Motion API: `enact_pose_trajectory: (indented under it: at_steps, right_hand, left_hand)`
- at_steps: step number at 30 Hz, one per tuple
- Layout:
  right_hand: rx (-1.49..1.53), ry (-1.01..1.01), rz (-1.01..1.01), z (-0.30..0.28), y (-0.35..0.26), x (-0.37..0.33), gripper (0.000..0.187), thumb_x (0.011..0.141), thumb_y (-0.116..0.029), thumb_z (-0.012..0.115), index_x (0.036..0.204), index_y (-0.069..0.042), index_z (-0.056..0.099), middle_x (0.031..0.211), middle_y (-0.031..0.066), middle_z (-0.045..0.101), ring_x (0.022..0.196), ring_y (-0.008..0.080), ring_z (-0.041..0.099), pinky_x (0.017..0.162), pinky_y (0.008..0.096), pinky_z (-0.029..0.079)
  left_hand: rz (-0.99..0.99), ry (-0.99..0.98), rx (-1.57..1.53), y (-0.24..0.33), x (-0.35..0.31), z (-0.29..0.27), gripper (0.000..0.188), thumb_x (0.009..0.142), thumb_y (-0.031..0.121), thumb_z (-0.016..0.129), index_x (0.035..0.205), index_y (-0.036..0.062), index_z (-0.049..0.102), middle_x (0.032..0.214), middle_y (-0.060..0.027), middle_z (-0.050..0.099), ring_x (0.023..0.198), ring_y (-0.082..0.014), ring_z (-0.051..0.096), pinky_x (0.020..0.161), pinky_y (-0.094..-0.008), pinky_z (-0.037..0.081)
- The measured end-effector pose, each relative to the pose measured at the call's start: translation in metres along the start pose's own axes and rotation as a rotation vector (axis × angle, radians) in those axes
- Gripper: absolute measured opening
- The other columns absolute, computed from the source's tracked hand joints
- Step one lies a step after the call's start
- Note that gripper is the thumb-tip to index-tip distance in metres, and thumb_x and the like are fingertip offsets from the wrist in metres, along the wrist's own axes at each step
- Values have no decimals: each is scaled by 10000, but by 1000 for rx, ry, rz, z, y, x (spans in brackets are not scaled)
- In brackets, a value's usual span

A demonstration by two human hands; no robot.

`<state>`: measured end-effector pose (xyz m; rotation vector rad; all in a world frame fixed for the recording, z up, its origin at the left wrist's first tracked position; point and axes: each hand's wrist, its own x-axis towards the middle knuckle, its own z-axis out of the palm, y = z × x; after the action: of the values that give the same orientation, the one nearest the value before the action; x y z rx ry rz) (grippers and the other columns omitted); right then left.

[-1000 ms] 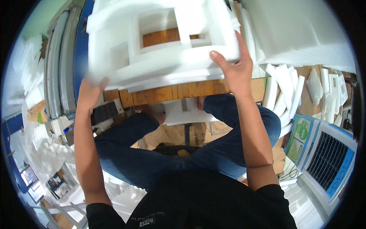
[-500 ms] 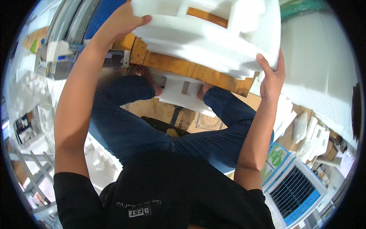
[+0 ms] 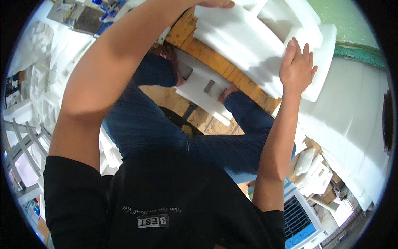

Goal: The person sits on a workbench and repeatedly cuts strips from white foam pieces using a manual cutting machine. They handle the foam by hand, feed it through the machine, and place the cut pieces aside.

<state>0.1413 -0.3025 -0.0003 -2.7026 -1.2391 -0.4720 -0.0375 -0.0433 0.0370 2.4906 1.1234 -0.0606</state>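
Note:
A large white foam packing piece (image 3: 242, 39) with recesses and raised walls lies on a worn wooden bench (image 3: 215, 62). My right hand (image 3: 296, 68) rests on its right part, palm down, with the fingers spread. At the top edge of the picture, my left hand (image 3: 215, 3) reaches across to the foam's far left side. One of its digits shows stretched out; the rest of that hand is cut off. On the floor under the bench, between my bare feet, sits another white foam piece (image 3: 199, 89) with a rectangular slot.
White sheeting (image 3: 340, 112) and a green ledge (image 3: 358, 56) stand on the right. A blue-and-white appliance with a dark grille (image 3: 296, 211) is at lower right, near scattered foam. On the left are foam pieces (image 3: 49, 106) and metal bars (image 3: 27, 141). Cardboard (image 3: 155, 97) covers the floor.
Both hands held the raised foam by its sides; now it lies lower on the bench, farther right in view. My right hand has opened onto it. My view has turned.

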Motion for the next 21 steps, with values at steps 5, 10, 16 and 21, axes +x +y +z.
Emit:
enact_pose_trajectory:
  at_steps: [5,10,16,21]
  right_hand:
    - [-16,-108,26,-4,3,-1,618,1064,-585,263,1477,-262,591,1574,186,479,1481,411,400,1238,616,201]
    - [73,-245,23,-19,-6,15,637,1068,-584,249,1503,-239,563,1589,195,456,1502,384,378,1239,621,183]
    - [181,-156,-36,-28,-38,36,652,1078,-578,231,1551,-215,494,1624,213,392,1512,402,350,1227,650,174]
    - [-18,-218,1,-12,-90,21,655,1074,-569,228,1431,-190,626,1511,173,544,1431,378,466,1191,631,279]
  left_hand:
    - [113,-13,28,5,17,15,646,796,500,751,1073,-84,751,1178,-315,698,1108,-400,701,949,-439,562]
    - [93,27,41,4,21,10,446,791,320,672,1038,-35,781,1154,-295,711,1129,-395,697,961,-438,563]
    - [178,23,-96,11,14,11,359,781,200,615,1007,-13,796,1169,-288,707,1164,-388,686,993,-425,552]
    - [178,16,-19,12,15,11,372,797,223,621,1059,29,800,1188,-248,717,1175,-342,690,1003,-418,543]
